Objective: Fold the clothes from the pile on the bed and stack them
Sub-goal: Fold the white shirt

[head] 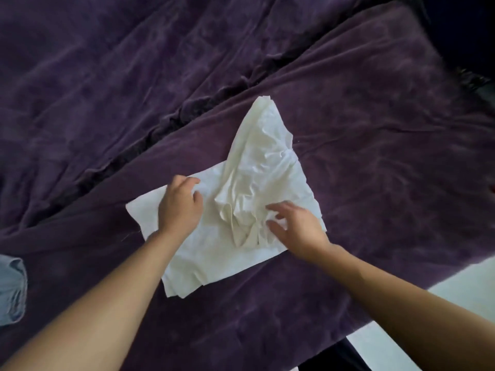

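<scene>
**White cloth needs smoothing before the fold**

A white cloth [267,162] lies on the purple bed [375,103], flat at its near edge and bunched into a ridge through the middle. The left hand [179,202] rests on it with fingers bent; whether they pinch is unclear. The right hand [297,226], fingers spread, touches the ridge. Sweeping outward from there should flatten it.

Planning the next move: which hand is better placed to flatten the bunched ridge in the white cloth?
Probably right: the right hand has spread fingers at the bunched ridge; the left hand rests on the flat part of the white cloth.
</scene>
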Available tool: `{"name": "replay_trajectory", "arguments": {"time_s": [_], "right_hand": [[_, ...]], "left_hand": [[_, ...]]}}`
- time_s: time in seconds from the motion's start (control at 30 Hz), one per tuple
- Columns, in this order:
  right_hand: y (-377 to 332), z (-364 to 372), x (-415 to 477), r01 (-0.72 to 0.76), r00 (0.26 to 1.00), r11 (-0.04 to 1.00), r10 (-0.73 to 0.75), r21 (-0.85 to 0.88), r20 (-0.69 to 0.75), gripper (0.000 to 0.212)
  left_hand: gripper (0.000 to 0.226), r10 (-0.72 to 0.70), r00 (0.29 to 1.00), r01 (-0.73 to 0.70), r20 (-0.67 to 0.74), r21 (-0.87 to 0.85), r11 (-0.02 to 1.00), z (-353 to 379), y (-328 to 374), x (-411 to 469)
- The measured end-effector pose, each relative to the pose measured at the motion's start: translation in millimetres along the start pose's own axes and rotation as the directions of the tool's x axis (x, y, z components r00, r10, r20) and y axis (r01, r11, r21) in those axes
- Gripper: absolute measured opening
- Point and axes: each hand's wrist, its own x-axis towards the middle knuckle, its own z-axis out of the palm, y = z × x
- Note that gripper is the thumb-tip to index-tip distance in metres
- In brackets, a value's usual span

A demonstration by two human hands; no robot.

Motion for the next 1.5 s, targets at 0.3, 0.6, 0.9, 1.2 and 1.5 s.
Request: {"name": "replay_trajectory", "arguments": {"time_s": [0.3,0.6,0.9,1.2,1.5], "right_hand": [[63.4,-42.3,60.5,-0.297,0.935,0.948,0.313,0.116,-0.168,0.079],[39.4,-23.8,61.2,-0.166,0.949,0.920,0.246,0.355,-0.195,0.047],[-128.0,16.8,5.2,0.040,0.944,0.987,-0.089,-0.157,-0.318,0.061],[-224.9,194.9,-19.0,0.074,0.968,0.944,0.010,-0.320,0.251,0.068],[-134.3,173.4,-20.3,-0.189,0.953,0.922,0.090,-0.337,-0.288,0.064]], "left_hand": [[0.065,0.159,0.921,-0.312,0.355,0.430,0.847,98.8,5.5,-54.5],[0.052,0.276,0.909,-0.389,0.311,0.398,0.831,52.1,-64.9,-90.9],[0.028,-0.090,0.994,0.096,-0.060,0.095,0.991,-34.9,-171.1,-113.3],[0.030,-0.217,0.973,0.222,-0.079,0.056,0.973,-108.2,-286.8,-142.6],[0.049,-0.071,0.997,0.072,0.013,-0.240,0.968,-71.8,-218.9,-81.8]]}}
